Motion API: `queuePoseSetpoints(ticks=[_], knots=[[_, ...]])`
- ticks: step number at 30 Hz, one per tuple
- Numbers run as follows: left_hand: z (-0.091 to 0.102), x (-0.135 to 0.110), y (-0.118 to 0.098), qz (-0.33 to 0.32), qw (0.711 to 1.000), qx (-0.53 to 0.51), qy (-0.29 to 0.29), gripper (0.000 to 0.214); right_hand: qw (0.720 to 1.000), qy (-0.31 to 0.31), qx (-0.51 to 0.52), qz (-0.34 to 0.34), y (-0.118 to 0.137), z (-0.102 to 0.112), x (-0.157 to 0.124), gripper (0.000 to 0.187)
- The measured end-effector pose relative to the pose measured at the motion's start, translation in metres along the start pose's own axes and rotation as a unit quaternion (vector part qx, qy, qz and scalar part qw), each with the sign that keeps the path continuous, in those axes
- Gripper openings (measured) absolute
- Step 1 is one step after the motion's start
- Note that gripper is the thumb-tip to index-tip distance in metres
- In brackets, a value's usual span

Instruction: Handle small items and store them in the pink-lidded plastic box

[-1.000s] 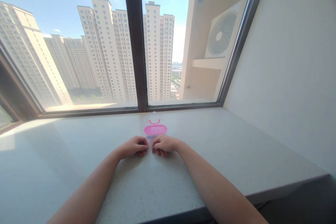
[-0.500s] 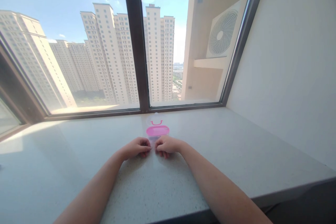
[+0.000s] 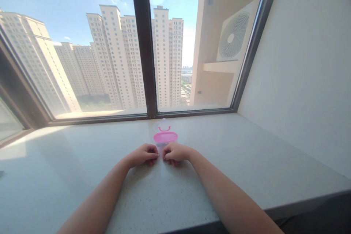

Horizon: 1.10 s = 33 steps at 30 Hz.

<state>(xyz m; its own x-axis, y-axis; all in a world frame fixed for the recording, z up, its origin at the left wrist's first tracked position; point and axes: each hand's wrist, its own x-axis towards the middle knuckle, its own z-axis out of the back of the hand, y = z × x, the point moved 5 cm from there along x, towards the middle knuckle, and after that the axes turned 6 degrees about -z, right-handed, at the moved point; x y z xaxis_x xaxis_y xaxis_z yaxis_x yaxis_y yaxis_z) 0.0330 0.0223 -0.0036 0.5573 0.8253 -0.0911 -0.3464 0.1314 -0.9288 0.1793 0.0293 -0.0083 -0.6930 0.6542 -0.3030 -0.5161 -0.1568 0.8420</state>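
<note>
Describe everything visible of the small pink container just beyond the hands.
The pink container is small, oval, seemingly plastic: a pink band below a clear part bearing a pink U-shaped handle. It lies on the pale speckled sill, near the window frame, just beyond the left hand and right hand; neither seems to touch it. Contents cannot be made out.

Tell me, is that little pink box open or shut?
Probably open: the pink box has its clear lid lying back behind it.

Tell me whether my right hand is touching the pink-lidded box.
Cannot tell. In the head view the right hand lies just in front of the pink-lidded box, its knuckles hiding the near edge.
</note>
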Motion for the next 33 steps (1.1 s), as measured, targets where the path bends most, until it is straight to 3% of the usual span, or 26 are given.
queuePoseSetpoints(ticks=[12, 33], knots=[[-0.0006, -0.0002, -0.0001, 0.000, 1.000, -0.005, 0.002, 0.033, 1.000, -0.006, 0.006, -0.001, 0.0008, -0.0005, -0.0004, 0.007], [-0.0002, 0.0013, 0.0019, -0.005, 1.000, -0.002, 0.003, 0.032, 1.000, -0.006, -0.011, 0.009, 0.0008, -0.0002, -0.0002, 0.007]])
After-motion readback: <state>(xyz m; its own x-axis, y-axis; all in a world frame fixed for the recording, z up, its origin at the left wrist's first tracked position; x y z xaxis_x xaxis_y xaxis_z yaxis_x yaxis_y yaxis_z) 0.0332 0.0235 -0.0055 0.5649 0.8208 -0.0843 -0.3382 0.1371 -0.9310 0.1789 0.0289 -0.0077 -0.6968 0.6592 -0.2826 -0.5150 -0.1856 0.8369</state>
